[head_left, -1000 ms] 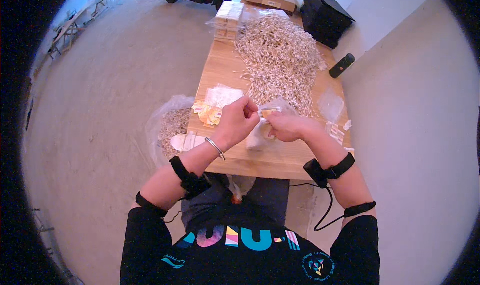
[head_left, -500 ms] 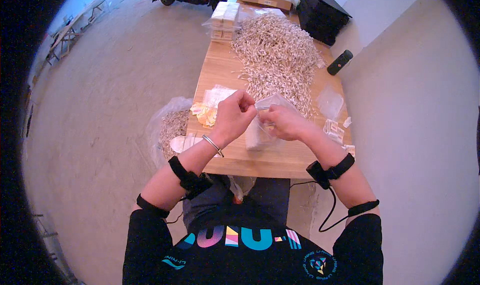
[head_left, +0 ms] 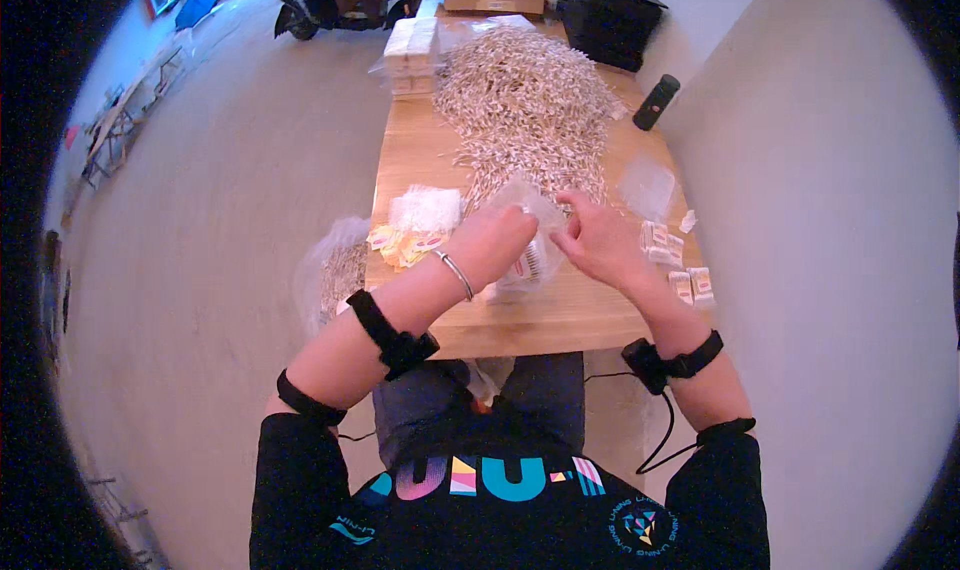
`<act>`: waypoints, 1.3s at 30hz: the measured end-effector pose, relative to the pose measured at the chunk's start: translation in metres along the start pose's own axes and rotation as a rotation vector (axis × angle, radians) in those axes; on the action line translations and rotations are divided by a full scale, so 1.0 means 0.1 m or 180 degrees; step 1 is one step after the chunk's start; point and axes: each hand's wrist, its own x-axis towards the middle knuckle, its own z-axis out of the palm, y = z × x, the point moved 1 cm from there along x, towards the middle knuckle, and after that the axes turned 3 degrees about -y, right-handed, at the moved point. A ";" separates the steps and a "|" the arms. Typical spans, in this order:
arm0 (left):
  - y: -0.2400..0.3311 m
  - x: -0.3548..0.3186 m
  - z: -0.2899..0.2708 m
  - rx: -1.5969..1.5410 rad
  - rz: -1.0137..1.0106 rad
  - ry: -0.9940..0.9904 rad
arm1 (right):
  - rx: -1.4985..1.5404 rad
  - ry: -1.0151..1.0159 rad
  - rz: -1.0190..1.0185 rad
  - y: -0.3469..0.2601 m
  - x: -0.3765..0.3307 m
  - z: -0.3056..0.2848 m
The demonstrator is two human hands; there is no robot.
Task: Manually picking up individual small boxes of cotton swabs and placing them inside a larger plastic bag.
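Observation:
My left hand (head_left: 500, 240) is closed, its fingertips against a clear plastic bag (head_left: 530, 196). What those fingers hold is hidden. On the bag's other side is my right hand (head_left: 602, 240), thumb and forefinger apart, with nothing visible between them. Below the bag, between the hands, a row of thin brownish sticks (head_left: 532, 260) shows through clear plastic. Just beyond the hands spreads a large heap of short pale sticks with white tips, resembling cotton swabs (head_left: 530, 100).
Left of my hands lie a stack of clear bags (head_left: 425, 208) and yellow paper cards (head_left: 405, 248). Small filled packets (head_left: 692, 286) and a clear sheet (head_left: 647, 188) are at right. Farther back stand white packs (head_left: 411, 55), a black bottle (head_left: 656, 103) and a black box (head_left: 610, 18).
My hands have moved apart; the right has opened and shifted right. The thin sticks held between them no longer show there. The whole view has shifted slightly.

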 end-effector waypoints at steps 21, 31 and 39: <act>-0.59 0.54 0.55 0.0223 -0.0138 -0.1719 | 0.0974 0.1207 0.1527 1.78 0.13 0.55; -0.59 0.55 0.53 -0.0059 -0.0315 -0.2127 | 0.0360 0.0235 0.3705 2.78 -0.29 0.66; -0.60 0.50 0.52 -0.0003 -0.0207 -0.2052 | 0.0454 0.0645 0.3196 3.04 -0.32 0.90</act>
